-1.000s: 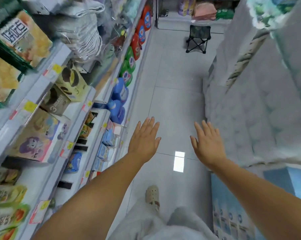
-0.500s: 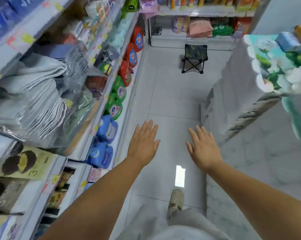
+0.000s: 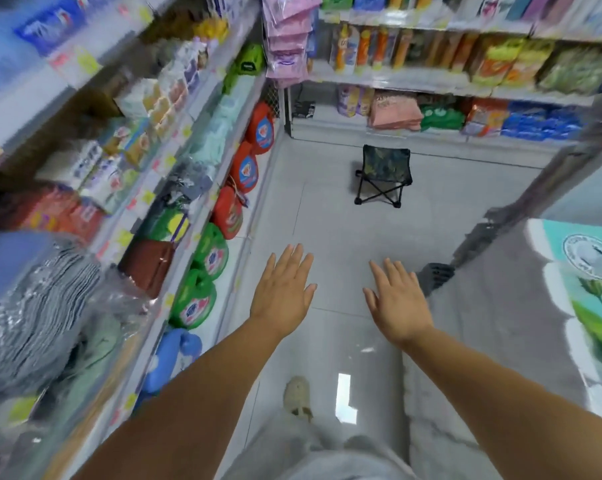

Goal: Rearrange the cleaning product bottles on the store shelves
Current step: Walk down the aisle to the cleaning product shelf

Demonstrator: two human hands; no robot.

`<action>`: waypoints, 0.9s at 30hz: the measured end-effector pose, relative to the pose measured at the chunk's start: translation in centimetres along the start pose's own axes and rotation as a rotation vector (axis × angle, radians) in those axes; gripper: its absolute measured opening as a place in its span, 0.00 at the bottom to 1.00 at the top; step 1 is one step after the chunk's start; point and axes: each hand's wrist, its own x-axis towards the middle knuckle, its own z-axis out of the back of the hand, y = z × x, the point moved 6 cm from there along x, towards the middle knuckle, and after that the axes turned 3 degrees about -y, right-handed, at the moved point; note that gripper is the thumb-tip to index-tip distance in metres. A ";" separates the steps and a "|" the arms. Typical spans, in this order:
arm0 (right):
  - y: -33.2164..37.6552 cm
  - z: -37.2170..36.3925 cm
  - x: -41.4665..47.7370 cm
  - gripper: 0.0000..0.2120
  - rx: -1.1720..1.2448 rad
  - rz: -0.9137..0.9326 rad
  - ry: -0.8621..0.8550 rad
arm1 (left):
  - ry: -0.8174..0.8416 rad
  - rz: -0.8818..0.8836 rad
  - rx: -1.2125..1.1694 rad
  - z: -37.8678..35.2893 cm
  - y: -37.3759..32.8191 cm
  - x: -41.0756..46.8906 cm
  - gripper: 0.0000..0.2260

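Left hand (image 3: 281,292) and right hand (image 3: 396,303) flat-open over the aisle floor (image 3: 344,230), each grip empty (detergent bottles (image 3: 211,254) well left).

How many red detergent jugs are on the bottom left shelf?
3, in a row beyond the green ones: nearest red jug, middle, farthest by the aisle's end. Shelf edges may hide more.

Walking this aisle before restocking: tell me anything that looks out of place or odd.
A small folding stool stands alone on the floor in the middle of the aisle, where someone could trip on it. The red, green and blue jugs along the bottom left shelf sit in line. Both hands are empty.
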 end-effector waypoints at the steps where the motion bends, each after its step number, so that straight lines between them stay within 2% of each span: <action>1: -0.1 0.3 2.2 0.26 0.003 -0.005 0.006 | 0.012 -0.010 0.011 0.0 0.6 2.4 0.25; 9: -3.7 2.6 19.7 0.27 0.000 -0.044 0.046 | 0.010 -0.080 0.036 0.9 2.8 22.0 0.25; 20: -9.9 5.8 45.8 0.26 -0.048 0.018 0.120 | 0.032 0.022 0.040 0.9 6.7 46.6 0.25; 27: -12.3 7.2 61.0 0.27 -0.033 -0.046 0.097 | 0.043 -0.028 0.045 0.4 10.9 63.1 0.25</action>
